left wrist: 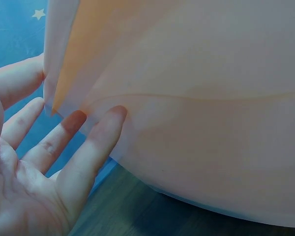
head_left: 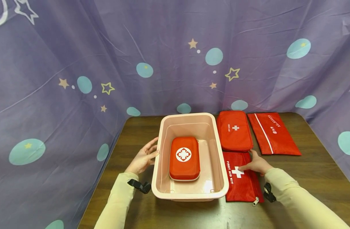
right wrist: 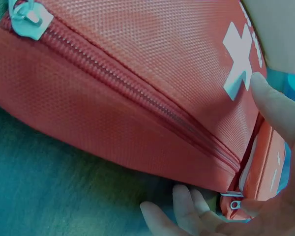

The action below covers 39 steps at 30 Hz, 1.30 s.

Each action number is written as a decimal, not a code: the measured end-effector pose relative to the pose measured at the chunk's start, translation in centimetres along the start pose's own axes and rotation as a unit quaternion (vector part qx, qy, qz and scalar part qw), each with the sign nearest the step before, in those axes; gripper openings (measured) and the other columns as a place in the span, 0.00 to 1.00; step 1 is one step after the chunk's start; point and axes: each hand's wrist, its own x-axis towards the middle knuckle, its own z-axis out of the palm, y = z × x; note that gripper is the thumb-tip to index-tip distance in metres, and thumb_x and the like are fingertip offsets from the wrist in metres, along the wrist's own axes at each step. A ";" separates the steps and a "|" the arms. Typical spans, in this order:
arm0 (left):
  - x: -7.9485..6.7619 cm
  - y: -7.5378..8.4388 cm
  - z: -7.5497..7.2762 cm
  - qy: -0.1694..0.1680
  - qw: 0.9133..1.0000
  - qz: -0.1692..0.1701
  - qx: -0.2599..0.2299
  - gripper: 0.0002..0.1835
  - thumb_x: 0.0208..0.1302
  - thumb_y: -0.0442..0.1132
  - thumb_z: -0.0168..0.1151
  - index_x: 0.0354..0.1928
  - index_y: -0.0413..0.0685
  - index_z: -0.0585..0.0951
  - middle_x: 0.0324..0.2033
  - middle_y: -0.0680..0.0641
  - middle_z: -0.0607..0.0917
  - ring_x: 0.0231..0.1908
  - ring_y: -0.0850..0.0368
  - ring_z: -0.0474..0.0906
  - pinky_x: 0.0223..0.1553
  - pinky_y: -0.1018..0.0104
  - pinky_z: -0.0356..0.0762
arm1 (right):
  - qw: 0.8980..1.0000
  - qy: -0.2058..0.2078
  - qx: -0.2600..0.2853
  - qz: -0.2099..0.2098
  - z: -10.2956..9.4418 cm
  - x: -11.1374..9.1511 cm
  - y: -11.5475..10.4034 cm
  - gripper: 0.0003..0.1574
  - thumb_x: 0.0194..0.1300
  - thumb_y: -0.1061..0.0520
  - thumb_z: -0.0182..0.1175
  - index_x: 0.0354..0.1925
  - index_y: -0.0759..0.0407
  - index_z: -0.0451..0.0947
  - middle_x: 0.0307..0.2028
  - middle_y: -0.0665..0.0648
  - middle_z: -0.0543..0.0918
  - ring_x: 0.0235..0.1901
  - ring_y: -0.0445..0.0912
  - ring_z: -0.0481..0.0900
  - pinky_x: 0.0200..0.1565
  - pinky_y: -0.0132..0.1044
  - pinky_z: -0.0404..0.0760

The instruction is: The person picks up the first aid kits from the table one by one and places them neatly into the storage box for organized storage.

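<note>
My left hand point(head_left: 142, 159) is at the left side of a pink plastic basin point(head_left: 189, 196), fingers extended against its outer wall in the left wrist view. Inside the basin lies a red first aid case point(head_left: 185, 170) with a white round emblem. Over a flat red first aid pouch point(head_left: 239, 190) right of the basin, my right hand point(head_left: 258, 164) has its thumb by the printed white cross point(right wrist: 237, 61). Its other fingers point(right wrist: 184, 209) reach down beside the pouch's zippered edge, spread rather than curled round it.
Behind the pouch is a red zippered first aid bag point(head_left: 235, 136), close against the basin's right side. A flat red pouch with a white stripe point(head_left: 273, 133) lies at the back right. The wooden table point(head_left: 289, 181) ends at a purple patterned curtain point(head_left: 175, 82).
</note>
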 end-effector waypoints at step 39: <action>-0.1 0.2 0.3 0.006 1.000 -0.002 -0.009 0.38 0.67 0.30 0.54 0.74 0.48 0.50 0.51 0.53 0.74 0.43 0.58 0.78 0.38 0.60 0.81 | 0.990 0.060 -0.129 0.008 2.1 0.2 0.4 0.75 0.39 0.42 0.76 0.68 0.69 0.40 0.52 0.85 0.68 0.50 0.74 0.71 0.49 0.61 0.72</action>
